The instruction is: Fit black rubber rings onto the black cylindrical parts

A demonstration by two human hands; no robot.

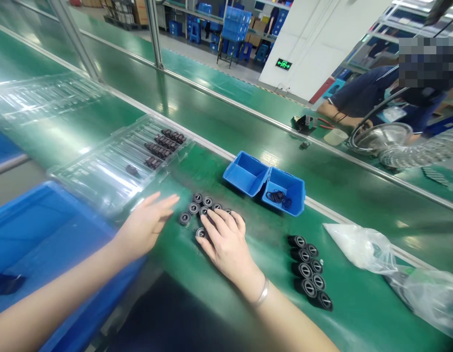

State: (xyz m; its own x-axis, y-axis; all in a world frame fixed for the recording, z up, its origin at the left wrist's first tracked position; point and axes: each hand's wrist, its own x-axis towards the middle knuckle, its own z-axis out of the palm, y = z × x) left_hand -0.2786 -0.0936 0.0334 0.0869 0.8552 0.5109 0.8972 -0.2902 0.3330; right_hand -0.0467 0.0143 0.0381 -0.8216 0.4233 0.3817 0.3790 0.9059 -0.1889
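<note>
On green belt, small black rings (197,208) clustered, right hand (226,242) flat atop, grip open, empty.

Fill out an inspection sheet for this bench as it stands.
Surface: green belt, bare in places.
Job's things: small black rings clustered flat; black cylinders in two rows.
Clutter: clear tray holding dark parts; two blue bins; plastic bags; blue crate.
Grippers: right hand resting on the rings; left hand open, flat, beside them.
Cables: nothing seen.
Surroundings: a co-worker's sleeve across the belt; blue crates stacked behind.
</note>
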